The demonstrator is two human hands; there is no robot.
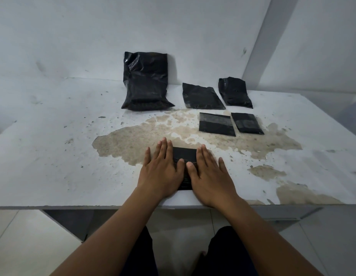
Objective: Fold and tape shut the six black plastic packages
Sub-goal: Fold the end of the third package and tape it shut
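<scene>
A small black plastic package (184,155) lies near the table's front edge, mostly covered by my hands. My left hand (162,170) lies flat with straight fingers on its left side. My right hand (210,174) lies flat on its right side, thumbs almost meeting over the package. A large black package (146,82) leans against the back wall. Two medium black packages (202,96) (235,92) lie to its right. In front of those rest two small flat packages (217,124) (247,123), each with a shiny strip across it.
The white table (53,146) has a worn brown patch in the middle. Its front edge runs just under my wrists. A white wall stands close behind the packages, and tiled floor shows below the table.
</scene>
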